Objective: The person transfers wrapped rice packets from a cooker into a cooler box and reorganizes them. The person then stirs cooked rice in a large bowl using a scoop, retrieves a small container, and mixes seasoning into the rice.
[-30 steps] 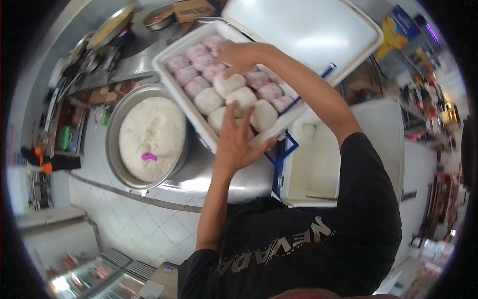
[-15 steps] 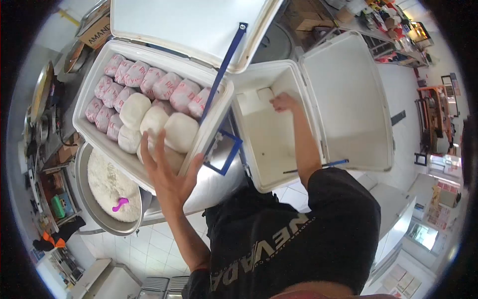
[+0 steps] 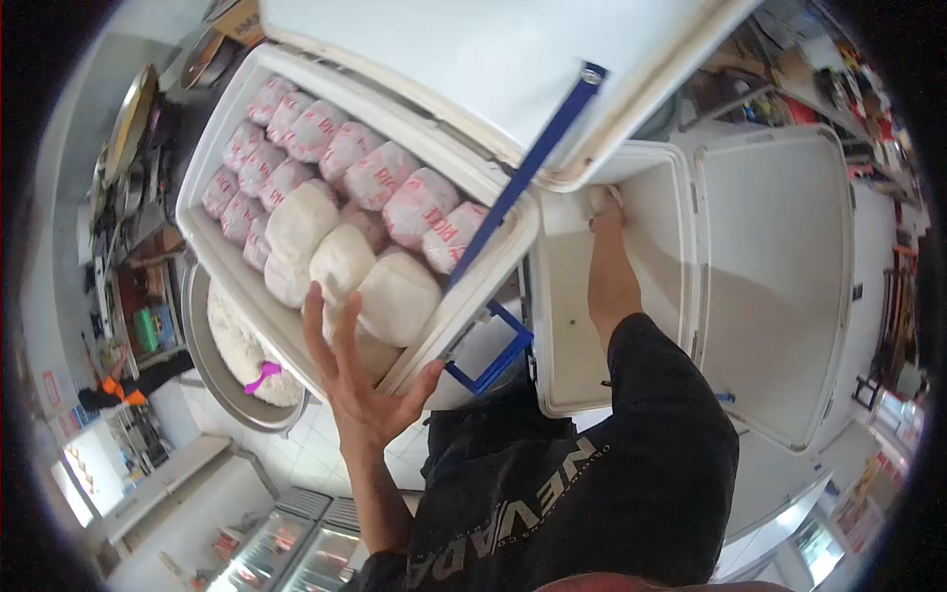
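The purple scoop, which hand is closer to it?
Left. The left hand is right of the purple scoop, by the white bundles; the right hand is farther off, inside the cooler on the right.

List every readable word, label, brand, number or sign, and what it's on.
"NEVADA": black shirt.
"RICE": wrapped packs.
"AM", with the rest unclear: cardboard box.
Too small or blurred to read: the shirt's small print and the papers at lower right.

Metal table (image 3: 486,345); white cooler (image 3: 464,311) standing on it.
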The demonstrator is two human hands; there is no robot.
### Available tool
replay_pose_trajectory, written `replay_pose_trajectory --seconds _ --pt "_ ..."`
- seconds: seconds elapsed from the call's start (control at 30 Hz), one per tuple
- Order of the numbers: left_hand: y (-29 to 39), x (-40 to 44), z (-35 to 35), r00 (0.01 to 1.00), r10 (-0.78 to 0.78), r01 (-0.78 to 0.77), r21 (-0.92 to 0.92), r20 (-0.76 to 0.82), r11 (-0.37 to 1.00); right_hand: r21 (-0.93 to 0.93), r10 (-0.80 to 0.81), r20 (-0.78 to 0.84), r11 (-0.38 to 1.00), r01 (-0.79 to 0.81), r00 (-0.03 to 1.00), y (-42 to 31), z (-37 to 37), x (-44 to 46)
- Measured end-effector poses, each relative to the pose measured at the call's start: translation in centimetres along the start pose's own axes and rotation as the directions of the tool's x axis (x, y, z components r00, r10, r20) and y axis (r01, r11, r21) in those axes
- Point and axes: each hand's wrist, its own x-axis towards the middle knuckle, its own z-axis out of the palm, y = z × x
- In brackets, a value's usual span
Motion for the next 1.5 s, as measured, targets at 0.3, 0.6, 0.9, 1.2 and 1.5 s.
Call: replay_pose_trajectory --seconds 0.3,0.6,0.9,1.2,1.5 --pt "-0.3 0.1 -1.3 0.997 -0.071 0.074 -0.095 0.03 0.993 -0.131 -0.179 -0.092 0.977 0.167 0.979 -1.4 -2.9 -2.8" --pt "-1.2 -0.7 -2.3 1.0 -0.007 0.009 -0.119 0.019 0.993 -0.212 -0.968 0.001 0.244 0.946 0.25 -14.0 4.3 -43.1" --pt "-2.3 -2.2 -1.7 0.994 0.04 -0.055 -0.146 -0.102 0.988 0.078 0.148 0.983 0.215 0.974 -0.112 -8.0 23.6 -61.3" --pt "-2.9 -3.1 -1.4 0.988 0.034 -0.062 -0.186 -0.153 0.981 0.294 0.939 0.29 -0.269 0.917 0.182 8.2 41.8 -60.3" --pt "-3.1 -2.9 -0.7 0.979 0.09 -0.123 -0.173 -0.184 0.977 0.557 0.598 0.678 -0.04 0.829 -0.427 -3.7 32.1 -62.9"
